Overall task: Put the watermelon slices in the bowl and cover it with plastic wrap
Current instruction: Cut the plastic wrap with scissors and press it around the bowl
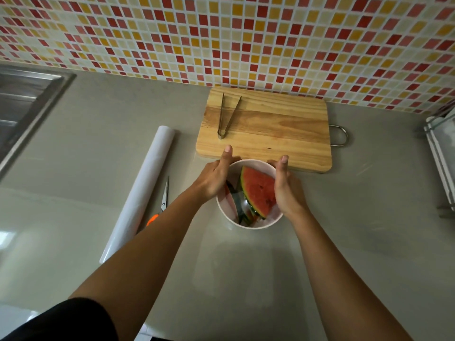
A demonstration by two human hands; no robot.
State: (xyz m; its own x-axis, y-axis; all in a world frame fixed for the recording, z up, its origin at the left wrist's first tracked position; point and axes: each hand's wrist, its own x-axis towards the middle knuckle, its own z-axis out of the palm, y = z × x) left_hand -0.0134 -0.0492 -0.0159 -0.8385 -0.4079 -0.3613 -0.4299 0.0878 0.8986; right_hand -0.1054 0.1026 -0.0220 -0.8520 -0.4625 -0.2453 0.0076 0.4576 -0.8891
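Observation:
A white bowl (pixel 248 227) stands on the grey counter just in front of the cutting board. Inside it, watermelon slices (pixel 258 190) lean upright, red flesh facing me, green rind at the edge. My left hand (pixel 216 178) lies against the bowl's left rim and my right hand (pixel 286 188) against its right side, fingers straight and together, cupping the bowl between them. A glossy streak crosses the bowl's opening; I cannot tell whether it is clear film. The white roll of plastic wrap (pixel 145 183) lies diagonally to the left.
Orange-handled scissors (pixel 163 203) lie between the roll and my left arm. A wooden cutting board (pixel 270 134) with metal tongs (pixel 227 116) sits behind the bowl by the tiled wall. A steel sink (pixel 22 107) is at far left and a rack (pixel 440 153) at far right.

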